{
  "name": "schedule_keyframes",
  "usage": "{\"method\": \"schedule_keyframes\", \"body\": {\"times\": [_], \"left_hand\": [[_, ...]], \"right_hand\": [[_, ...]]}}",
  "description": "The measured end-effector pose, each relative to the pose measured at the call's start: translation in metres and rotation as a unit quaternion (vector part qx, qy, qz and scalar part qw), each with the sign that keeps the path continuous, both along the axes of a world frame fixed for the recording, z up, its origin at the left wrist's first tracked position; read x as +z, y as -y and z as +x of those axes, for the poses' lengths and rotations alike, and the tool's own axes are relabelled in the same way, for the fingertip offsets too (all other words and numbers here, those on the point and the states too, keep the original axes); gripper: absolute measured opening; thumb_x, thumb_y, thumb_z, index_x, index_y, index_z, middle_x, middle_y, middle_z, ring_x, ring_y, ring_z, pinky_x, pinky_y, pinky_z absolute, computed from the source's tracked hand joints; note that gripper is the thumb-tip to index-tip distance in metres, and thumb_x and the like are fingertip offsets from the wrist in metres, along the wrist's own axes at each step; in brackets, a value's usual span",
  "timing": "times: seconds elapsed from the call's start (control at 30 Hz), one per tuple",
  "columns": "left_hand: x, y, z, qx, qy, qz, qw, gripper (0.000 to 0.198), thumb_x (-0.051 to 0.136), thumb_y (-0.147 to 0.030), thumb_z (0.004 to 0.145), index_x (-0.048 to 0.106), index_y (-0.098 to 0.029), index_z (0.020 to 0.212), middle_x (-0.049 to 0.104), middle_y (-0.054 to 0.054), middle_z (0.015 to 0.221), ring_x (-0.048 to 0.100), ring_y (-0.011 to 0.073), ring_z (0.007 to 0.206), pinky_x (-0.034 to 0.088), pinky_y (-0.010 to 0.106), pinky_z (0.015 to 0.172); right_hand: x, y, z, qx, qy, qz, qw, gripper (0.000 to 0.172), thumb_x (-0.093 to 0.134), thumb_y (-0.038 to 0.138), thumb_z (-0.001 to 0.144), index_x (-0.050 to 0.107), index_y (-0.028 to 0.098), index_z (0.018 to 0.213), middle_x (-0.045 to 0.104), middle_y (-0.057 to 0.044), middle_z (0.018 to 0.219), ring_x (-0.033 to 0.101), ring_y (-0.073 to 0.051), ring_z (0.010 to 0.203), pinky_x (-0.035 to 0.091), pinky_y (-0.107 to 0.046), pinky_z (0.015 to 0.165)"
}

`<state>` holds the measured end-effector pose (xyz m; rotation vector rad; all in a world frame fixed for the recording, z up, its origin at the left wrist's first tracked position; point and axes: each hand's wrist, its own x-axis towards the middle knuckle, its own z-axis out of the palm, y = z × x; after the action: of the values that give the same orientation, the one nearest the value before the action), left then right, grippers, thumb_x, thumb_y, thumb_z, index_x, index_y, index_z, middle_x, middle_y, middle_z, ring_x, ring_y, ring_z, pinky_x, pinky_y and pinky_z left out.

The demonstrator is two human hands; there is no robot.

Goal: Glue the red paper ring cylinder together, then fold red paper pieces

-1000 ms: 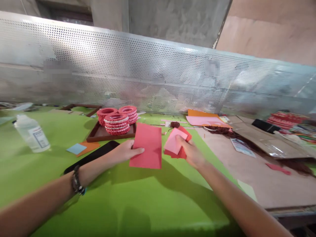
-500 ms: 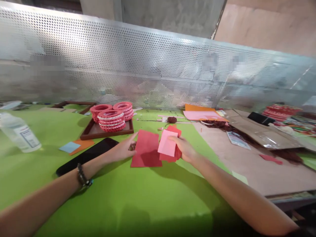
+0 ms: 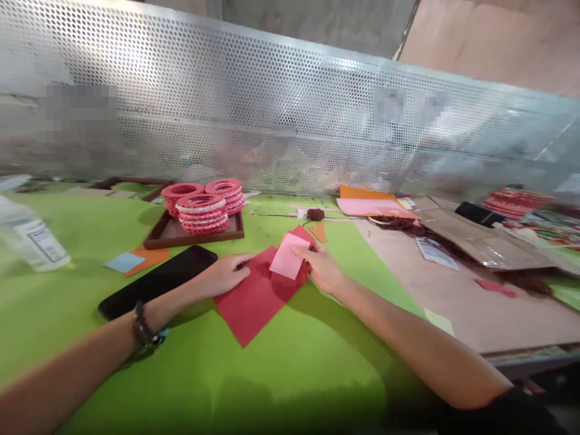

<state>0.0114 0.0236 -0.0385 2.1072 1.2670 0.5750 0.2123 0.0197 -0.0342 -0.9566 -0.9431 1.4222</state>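
My left hand (image 3: 228, 273) pinches the left edge of a large red sheet of paper (image 3: 254, 302), which lies tilted over the green tabletop. In my right hand (image 3: 324, 267) is a small stack of cut papers, with a pale pink piece (image 3: 286, 258) on top and red ones beneath. The thumb presses on the pink piece. This stack overlaps the upper right part of the red sheet. Beside my left wrist lies a black phone (image 3: 158, 283). Small orange strips (image 3: 319, 232) are just beyond my right hand.
Stacked red-and-white bangles (image 3: 202, 214) sit in a brown tray (image 3: 194, 241). At left stand a clear bottle (image 3: 38, 238) and blue paper (image 3: 124, 263). Orange and pink sheets (image 3: 376, 207), brown cardboard (image 3: 480, 235) and brown paper (image 3: 417, 308) spread to the right, before a perforated metal screen (image 3: 254, 115).
The red sheet has turned, its lower corner now pointing toward me. My right hand has moved left with its stack, over the sheet. My left fingers have closed on the sheet's edge.
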Motion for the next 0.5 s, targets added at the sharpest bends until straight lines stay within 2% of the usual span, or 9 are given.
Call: {"method": "schedule_keyframes", "body": {"times": [0.13, 0.23, 0.3, 0.4, 0.5], "left_hand": [[0.006, 0.005, -0.003, 0.006, -0.08, 0.133, 0.988, 0.054, 0.038, -0.045, 0.079, 0.052, -0.011, 0.119, 0.055, 0.014, 0.114, 0.05, 0.0275, 0.107, 0.038, 0.039, 0.092], [0.007, 0.011, 0.0, -0.037, -0.104, 0.145, 0.983, 0.06, 0.042, -0.054, 0.077, 0.05, -0.013, 0.12, 0.053, 0.014, 0.117, 0.048, 0.0286, 0.11, 0.037, 0.041, 0.094], [0.006, 0.017, 0.003, -0.067, -0.124, 0.131, 0.981, 0.067, 0.051, -0.057, 0.071, 0.049, -0.013, 0.121, 0.053, 0.015, 0.118, 0.048, 0.0313, 0.11, 0.036, 0.043, 0.094], [0.004, 0.023, 0.01, -0.068, -0.095, 0.115, 0.986, 0.071, 0.056, -0.055, 0.068, 0.045, -0.013, 0.124, 0.051, 0.016, 0.122, 0.048, 0.0324, 0.111, 0.038, 0.043, 0.093], [0.002, 0.024, 0.015, -0.049, -0.017, 0.105, 0.993, 0.057, 0.051, -0.049, 0.075, 0.048, -0.012, 0.119, 0.055, 0.014, 0.118, 0.053, 0.0276, 0.105, 0.041, 0.038, 0.089]], "right_hand": [[0.004, 0.005, 0.0, 0.02, 0.074, -0.014, 0.997, 0.012, 0.061, 0.013, 0.06, 0.059, 0.016, 0.071, 0.061, 0.002, 0.065, 0.055, -0.01, 0.058, 0.044, -0.024, 0.057], [0.005, 0.009, -0.004, 0.018, 0.199, -0.048, 0.979, 0.007, 0.054, 0.01, 0.063, 0.055, 0.016, 0.066, 0.055, 0.004, 0.058, 0.049, -0.009, 0.051, 0.038, -0.023, 0.05], [0.005, 0.01, -0.005, 0.003, 0.24, -0.026, 0.97, 0.008, 0.052, 0.009, 0.064, 0.055, 0.016, 0.066, 0.054, 0.004, 0.059, 0.048, -0.009, 0.053, 0.038, -0.022, 0.05], [0.004, 0.009, -0.004, 0.004, 0.181, 0.078, 0.98, 0.011, 0.048, 0.01, 0.066, 0.055, 0.017, 0.071, 0.057, 0.003, 0.068, 0.052, -0.01, 0.062, 0.042, -0.023, 0.059], [0.0, 0.009, -0.006, 0.06, 0.122, 0.12, 0.983, 0.01, 0.048, 0.014, 0.069, 0.054, 0.018, 0.075, 0.059, 0.002, 0.073, 0.055, -0.011, 0.068, 0.045, -0.027, 0.067]]}}
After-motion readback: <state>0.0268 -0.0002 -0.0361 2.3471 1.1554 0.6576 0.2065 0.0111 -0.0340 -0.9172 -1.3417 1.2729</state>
